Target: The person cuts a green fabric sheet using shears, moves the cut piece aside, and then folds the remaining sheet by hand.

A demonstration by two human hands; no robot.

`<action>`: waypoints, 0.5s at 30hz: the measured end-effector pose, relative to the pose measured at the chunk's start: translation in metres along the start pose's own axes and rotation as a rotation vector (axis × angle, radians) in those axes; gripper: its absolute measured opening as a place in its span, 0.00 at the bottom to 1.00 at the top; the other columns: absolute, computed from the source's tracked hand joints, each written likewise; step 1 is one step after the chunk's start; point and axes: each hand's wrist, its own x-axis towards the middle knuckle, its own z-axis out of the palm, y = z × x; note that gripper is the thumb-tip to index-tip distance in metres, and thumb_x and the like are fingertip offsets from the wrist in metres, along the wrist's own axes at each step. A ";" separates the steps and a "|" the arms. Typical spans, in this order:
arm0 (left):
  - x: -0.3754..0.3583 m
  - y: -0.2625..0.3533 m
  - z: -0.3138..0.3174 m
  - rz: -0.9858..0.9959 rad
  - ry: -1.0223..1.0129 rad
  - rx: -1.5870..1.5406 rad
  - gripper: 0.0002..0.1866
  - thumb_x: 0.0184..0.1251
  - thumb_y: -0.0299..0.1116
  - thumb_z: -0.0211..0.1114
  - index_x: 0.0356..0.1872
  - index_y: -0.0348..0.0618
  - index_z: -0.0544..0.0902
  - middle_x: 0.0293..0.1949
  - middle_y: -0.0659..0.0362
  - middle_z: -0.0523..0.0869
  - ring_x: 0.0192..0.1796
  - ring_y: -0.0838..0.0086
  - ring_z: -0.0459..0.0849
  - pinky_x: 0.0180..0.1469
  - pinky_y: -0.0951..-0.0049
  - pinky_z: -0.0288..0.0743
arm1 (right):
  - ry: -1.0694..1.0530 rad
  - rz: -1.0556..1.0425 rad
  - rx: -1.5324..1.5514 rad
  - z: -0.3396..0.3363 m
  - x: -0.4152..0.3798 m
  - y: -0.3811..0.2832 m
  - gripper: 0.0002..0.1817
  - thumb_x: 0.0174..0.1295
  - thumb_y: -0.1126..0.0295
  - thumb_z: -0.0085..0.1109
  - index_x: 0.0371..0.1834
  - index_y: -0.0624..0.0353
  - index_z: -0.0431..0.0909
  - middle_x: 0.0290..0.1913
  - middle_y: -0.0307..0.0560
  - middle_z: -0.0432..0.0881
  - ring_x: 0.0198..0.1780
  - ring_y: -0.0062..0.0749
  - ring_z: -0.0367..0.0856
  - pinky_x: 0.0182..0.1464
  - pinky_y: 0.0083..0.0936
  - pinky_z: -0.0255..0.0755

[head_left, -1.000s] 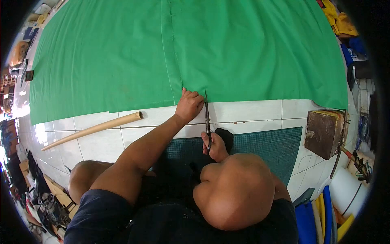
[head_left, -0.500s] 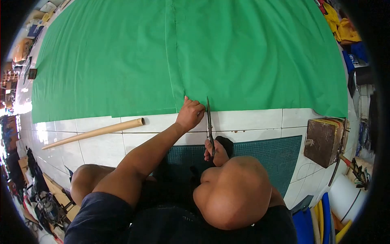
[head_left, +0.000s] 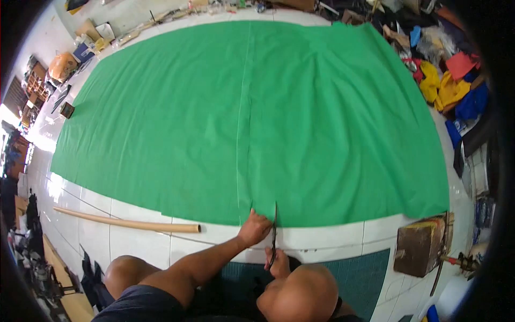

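A large green fabric sheet is spread over the floor, with a lengthwise seam near its middle. At its near edge my left hand pinches the cloth, fingers closed, close to the seam's end. Just to the right, my right hand grips the handles of a pair of scissors. Their long blades point away from me and overlap the near edge of the cloth. Whether the blades are parted is hard to make out. My right knee partly hides the right wrist and forearm.
A cardboard tube lies left of my hands on the white tiles. Under my legs is a green cutting mat. A brown block stands by the sheet's near right corner. Coloured cloth scraps are heaped at the far right.
My view has tilted up, showing the sheet's far edge and putting my hands lower in frame. Both hands keep about the same place at the fabric edge.
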 end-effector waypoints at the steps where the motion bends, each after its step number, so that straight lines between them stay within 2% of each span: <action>1: -0.001 0.001 -0.001 0.000 0.018 -0.041 0.02 0.57 0.29 0.63 0.28 0.44 0.81 0.28 0.53 0.78 0.40 0.55 0.79 0.63 0.37 0.62 | 0.022 -0.018 -0.025 0.000 0.003 0.008 0.26 0.67 0.46 0.55 0.25 0.60 0.70 0.15 0.41 0.73 0.16 0.26 0.73 0.20 0.23 0.69; 4: -0.006 0.005 -0.003 -0.033 -0.004 -0.043 0.02 0.58 0.29 0.63 0.30 0.45 0.82 0.30 0.54 0.79 0.41 0.56 0.79 0.64 0.39 0.61 | 0.013 0.025 0.038 0.004 0.003 0.006 0.26 0.67 0.46 0.54 0.25 0.60 0.69 0.15 0.41 0.73 0.16 0.25 0.73 0.20 0.23 0.68; 7: 0.000 0.003 0.001 -0.055 0.007 -0.037 0.04 0.58 0.30 0.62 0.33 0.46 0.83 0.32 0.55 0.80 0.43 0.57 0.79 0.66 0.40 0.59 | 0.003 -0.037 0.055 -0.003 0.014 -0.003 0.26 0.68 0.46 0.53 0.25 0.59 0.68 0.16 0.40 0.72 0.16 0.25 0.72 0.20 0.23 0.67; 9: -0.002 0.001 0.003 -0.019 0.044 -0.008 0.02 0.58 0.27 0.63 0.32 0.45 0.82 0.28 0.55 0.79 0.39 0.58 0.79 0.61 0.41 0.62 | 0.026 -0.143 -0.073 -0.005 0.025 0.000 0.25 0.68 0.47 0.52 0.25 0.59 0.69 0.16 0.40 0.72 0.15 0.24 0.71 0.19 0.23 0.65; 15: -0.004 -0.001 0.007 -0.054 0.032 -0.027 0.07 0.52 0.26 0.65 0.34 0.45 0.82 0.28 0.56 0.77 0.40 0.58 0.79 0.65 0.42 0.59 | -0.004 -0.022 -0.015 -0.009 0.041 -0.030 0.24 0.67 0.47 0.54 0.25 0.57 0.68 0.16 0.37 0.71 0.15 0.22 0.70 0.18 0.21 0.64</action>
